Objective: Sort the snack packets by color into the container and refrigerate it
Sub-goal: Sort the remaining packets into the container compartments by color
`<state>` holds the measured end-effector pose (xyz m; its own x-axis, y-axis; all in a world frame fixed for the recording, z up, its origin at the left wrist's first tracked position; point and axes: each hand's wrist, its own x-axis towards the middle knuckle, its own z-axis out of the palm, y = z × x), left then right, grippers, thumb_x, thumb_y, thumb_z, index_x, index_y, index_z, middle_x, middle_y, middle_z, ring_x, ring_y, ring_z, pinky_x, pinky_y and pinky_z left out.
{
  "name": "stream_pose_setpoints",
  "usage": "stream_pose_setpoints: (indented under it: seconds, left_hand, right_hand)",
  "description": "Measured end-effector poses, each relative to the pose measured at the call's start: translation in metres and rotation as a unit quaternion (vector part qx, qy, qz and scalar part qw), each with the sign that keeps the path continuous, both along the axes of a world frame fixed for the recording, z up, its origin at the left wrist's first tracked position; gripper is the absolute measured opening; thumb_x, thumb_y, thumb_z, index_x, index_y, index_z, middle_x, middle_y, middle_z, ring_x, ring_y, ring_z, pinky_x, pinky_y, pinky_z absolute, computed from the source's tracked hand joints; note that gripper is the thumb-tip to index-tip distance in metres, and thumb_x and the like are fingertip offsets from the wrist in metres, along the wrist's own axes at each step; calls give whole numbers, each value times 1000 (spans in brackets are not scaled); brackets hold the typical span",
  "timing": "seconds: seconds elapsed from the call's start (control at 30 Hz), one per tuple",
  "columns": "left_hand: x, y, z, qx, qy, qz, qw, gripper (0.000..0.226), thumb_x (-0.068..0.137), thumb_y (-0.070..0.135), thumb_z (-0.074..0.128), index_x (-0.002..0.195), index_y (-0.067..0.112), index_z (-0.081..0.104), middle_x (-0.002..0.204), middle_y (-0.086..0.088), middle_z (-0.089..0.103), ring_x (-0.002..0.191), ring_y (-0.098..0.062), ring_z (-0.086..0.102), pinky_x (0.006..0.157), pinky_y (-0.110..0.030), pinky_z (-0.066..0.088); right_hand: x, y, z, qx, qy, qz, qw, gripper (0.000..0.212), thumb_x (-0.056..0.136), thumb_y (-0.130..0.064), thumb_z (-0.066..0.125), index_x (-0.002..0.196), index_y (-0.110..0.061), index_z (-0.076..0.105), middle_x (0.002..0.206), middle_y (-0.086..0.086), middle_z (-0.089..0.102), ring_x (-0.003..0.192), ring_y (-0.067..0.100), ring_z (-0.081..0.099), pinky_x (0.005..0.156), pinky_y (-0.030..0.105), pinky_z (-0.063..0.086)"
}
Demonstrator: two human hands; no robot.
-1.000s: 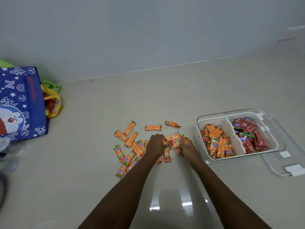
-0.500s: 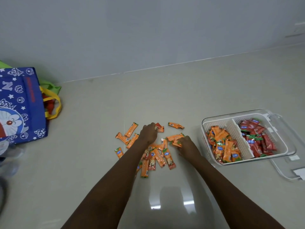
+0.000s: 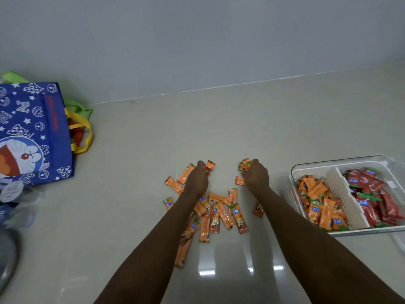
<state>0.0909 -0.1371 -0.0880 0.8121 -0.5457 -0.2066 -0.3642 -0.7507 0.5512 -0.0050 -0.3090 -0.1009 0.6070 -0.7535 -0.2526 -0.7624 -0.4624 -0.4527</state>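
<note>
At the far left a blue cartoon-printed bag (image 3: 32, 132) is stood against the wall, well apart from the work, so that the floor (image 3: 219, 132) in front of the person is left free for sorting. Near the middle, loose orange packets (image 3: 223, 212) are lain in a rough heap on the floor, apparently drawn together so that several can be taken at once. The left hand (image 3: 197, 179) is set at the heap's far left edge with its fingers curled down over an orange packet (image 3: 210, 166); a grip on it is judged likely, though the fingertips are hidden. The right hand (image 3: 255, 175) is placed at the far right edge, and a small bunch of orange packets (image 3: 244, 164) is seen clutched under its bent fingers. To the right, close to that hand, the clear divided container (image 3: 341, 162) is kept within easy reach. Its left compartment is filled with orange packets, its right with red packets (image 3: 370, 194), a white divider (image 3: 344, 196) being set between the colours. The sorting is judged nearly done; refrigeration is not yet begun.
</note>
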Motion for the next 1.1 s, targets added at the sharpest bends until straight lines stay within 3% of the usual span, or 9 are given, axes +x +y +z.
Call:
stream_pose_setpoints:
  seconds: [0.1,0.2,0.37,0.5,0.6,0.73,0.87,0.97,1.1]
  left_hand:
    - [27,15,10,-7,17,85,996,22,95,6,42,116,2,37,97,-20,63,83,-34,59,64,-35,39]
    - [45,27,4,40,28,123,991,29,97,20,44,117,1,36,108,-25,63,101,-42,59,79,-44,49]
    - [49,41,-14,92,-2,105,990,39,87,34,62,105,1,52,103,-21,67,103,-40,61,82,-42,50]
    - [54,38,-15,115,-10,51,992,31,89,36,58,102,8,63,106,-15,65,108,-34,58,88,-36,42]
    - [57,44,-4,54,18,100,993,30,93,32,53,112,9,58,116,-15,57,114,-37,50,92,-40,39]
    - [58,72,9,-44,83,242,966,31,96,25,49,114,1,52,112,-19,63,105,-37,60,82,-38,46]
    - [36,87,3,8,123,312,942,53,90,34,61,124,-4,45,126,-23,57,117,-38,56,93,-40,46]
    - [20,87,-5,22,124,314,941,70,79,40,74,124,-5,46,126,-20,57,118,-36,56,94,-39,46]
    - [20,87,-7,41,119,308,943,59,78,39,75,118,0,57,120,-17,63,113,-34,60,89,-37,48]
  right_hand:
    - [7,-2,-4,-19,33,21,999,20,90,-13,50,106,-3,57,110,18,60,105,36,57,85,39,48]
    - [9,-7,2,-12,22,39,999,25,92,-13,49,114,-2,54,114,22,56,107,40,54,89,39,43]
    - [-2,-7,16,75,-27,28,996,29,90,-15,58,111,2,49,108,23,62,103,40,58,79,36,43]
    - [-15,1,13,65,71,88,991,45,77,-26,73,109,-6,49,107,13,61,101,32,59,78,34,45]
    - [-20,5,5,52,126,126,983,35,77,-23,71,104,-7,55,108,11,63,102,28,59,76,29,42]
    - [-17,11,4,38,152,186,970,24,85,-25,63,97,-4,63,107,13,66,101,27,62,75,26,39]
    - [-8,19,10,55,126,191,972,24,89,-29,56,97,-7,63,104,13,67,101,30,62,84,32,45]
    - [-9,24,22,118,52,136,982,19,90,-33,55,82,-16,59,84,9,64,87,31,64,82,39,49]
    - [-19,33,39,250,-59,30,966,19,95,-12,48,93,2,60,75,17,58,69,27,57,73,42,52]
